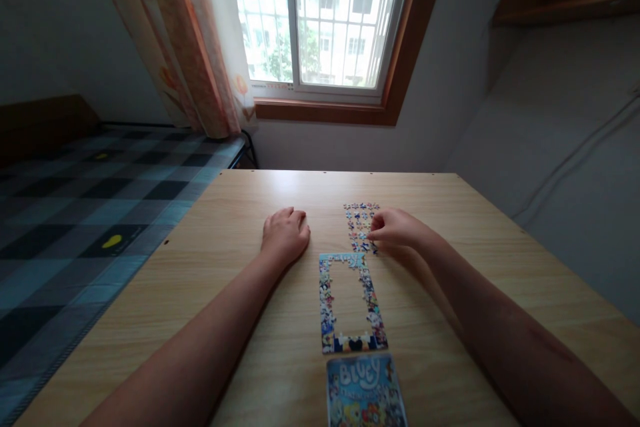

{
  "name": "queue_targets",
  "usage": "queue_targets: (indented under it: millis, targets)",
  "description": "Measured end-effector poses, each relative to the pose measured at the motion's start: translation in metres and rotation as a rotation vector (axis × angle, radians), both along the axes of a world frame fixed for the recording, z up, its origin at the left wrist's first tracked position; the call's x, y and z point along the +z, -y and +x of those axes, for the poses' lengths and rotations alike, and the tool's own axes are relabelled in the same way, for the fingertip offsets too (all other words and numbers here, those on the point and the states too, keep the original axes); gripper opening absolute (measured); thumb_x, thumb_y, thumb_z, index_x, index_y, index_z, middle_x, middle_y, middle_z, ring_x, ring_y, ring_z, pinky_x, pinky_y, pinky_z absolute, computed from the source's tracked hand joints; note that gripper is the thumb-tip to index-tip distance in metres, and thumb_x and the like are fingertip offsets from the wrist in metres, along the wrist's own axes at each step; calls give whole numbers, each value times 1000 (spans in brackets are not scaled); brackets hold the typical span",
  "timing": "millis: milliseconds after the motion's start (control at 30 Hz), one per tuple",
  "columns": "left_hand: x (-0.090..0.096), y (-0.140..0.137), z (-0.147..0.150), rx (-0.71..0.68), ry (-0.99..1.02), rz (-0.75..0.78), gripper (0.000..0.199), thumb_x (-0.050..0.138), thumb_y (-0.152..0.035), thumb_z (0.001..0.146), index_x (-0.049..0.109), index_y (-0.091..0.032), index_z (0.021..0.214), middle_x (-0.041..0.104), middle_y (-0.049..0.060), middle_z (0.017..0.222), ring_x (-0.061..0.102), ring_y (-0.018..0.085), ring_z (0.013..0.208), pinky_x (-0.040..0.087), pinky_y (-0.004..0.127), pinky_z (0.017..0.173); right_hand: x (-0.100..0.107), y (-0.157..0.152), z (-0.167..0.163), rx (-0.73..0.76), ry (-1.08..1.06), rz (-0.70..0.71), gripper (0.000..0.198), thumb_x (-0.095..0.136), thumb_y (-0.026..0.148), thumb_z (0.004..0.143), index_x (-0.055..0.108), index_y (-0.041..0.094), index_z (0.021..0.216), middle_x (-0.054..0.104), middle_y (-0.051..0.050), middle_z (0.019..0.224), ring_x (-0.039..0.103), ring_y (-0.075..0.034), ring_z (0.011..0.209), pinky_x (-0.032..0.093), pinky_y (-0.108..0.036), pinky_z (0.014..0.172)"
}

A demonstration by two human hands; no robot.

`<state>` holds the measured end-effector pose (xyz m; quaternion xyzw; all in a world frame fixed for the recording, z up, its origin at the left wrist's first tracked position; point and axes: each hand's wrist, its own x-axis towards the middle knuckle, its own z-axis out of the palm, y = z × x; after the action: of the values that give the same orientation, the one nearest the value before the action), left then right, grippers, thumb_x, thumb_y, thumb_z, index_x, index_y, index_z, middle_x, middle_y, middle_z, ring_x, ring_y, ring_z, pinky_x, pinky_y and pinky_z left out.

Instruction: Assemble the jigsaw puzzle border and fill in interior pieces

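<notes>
left hand (284, 236), right hand (396, 227), forearms (210, 327) bare

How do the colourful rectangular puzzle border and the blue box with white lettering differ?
The colourful puzzle border surrounds an open middle; the blue lettered box shows continuous artwork. The border's inner edge is jagged; the box's visible edges are straight. Both lie on the pale wood-grained table.

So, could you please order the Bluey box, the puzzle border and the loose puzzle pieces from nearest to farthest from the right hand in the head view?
1. Loose puzzle pieces: right at the fingertips of the right hand.
2. Puzzle border: just below the pieces in the picture.
3. Bluey box: below the border, at the bottom edge.
</notes>
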<state>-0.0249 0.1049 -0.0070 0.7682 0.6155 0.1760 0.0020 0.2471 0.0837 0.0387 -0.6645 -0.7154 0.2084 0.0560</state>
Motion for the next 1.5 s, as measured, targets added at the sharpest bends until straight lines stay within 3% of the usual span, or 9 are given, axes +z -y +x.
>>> queue_targets:
  millis: [167, 333, 500, 733, 900, 1167, 1500]
  targets:
    - [0, 0, 0, -5, 41, 13, 32, 52, -32, 89, 70, -23, 114, 64, 11, 135, 55, 30, 128, 40, 48, 108, 16, 2, 10, 40, -320, -74, 18, 73, 34, 81, 69, 17, 78, 71, -4, 73, 61, -13, 63, 42, -23, 52]
    - [2, 0, 0, 20, 182, 40, 25, 53, -28, 88, 73, -24, 103, 71, 6, 124, 61, 26, 120, 42, 45, 108, 17, 8, -6, 41, -627, -199, 10, 71, 26, 82, 67, 17, 85, 75, -6, 82, 69, -13, 65, 34, -18, 41]
    - [4, -1, -3, -17, 301, 110, 23, 54, -22, 86, 74, -23, 97, 75, 5, 113, 65, 25, 111, 46, 41, 105, 3, 10, -20, 73, -673, -313, 9, 73, 24, 81, 71, 18, 87, 74, -4, 77, 69, -12, 63, 41, -17, 41]
    - [7, 16, 11, -326, 417, 280, 17, 60, -20, 88, 76, -23, 91, 76, 4, 102, 65, 21, 102, 51, 39, 99, -6, 10, -15, 122, -796, -455, 19, 75, 28, 81, 74, 15, 94, 72, -5, 80, 71, -16, 70, 58, -23, 50]
    - [7, 32, 19, -537, 359, 320, 14, 64, -26, 92, 77, -23, 88, 75, 4, 92, 64, 20, 90, 54, 38, 87, -6, 13, -18, 131, -861, -392, 15, 71, 23, 85, 70, 15, 98, 69, -3, 76, 69, -15, 69, 61, -24, 53]
    - [5, 52, 12, -604, 394, 356, 12, 69, -31, 92, 77, -22, 95, 74, 5, 91, 64, 20, 87, 55, 38, 82, -9, 12, -21, 190, -917, -372, 29, 78, 28, 81, 61, 18, 102, 68, -1, 74, 69, -15, 67, 60, -22, 51]
    - [6, 52, 11, -701, 385, 377, 7, 71, -25, 90, 76, -20, 87, 74, 3, 86, 63, 18, 82, 53, 34, 76, -12, 17, -29, 222, -969, -390, 32, 80, 30, 79, 63, 19, 104, 68, 0, 72, 68, -15, 65, 60, -24, 51]
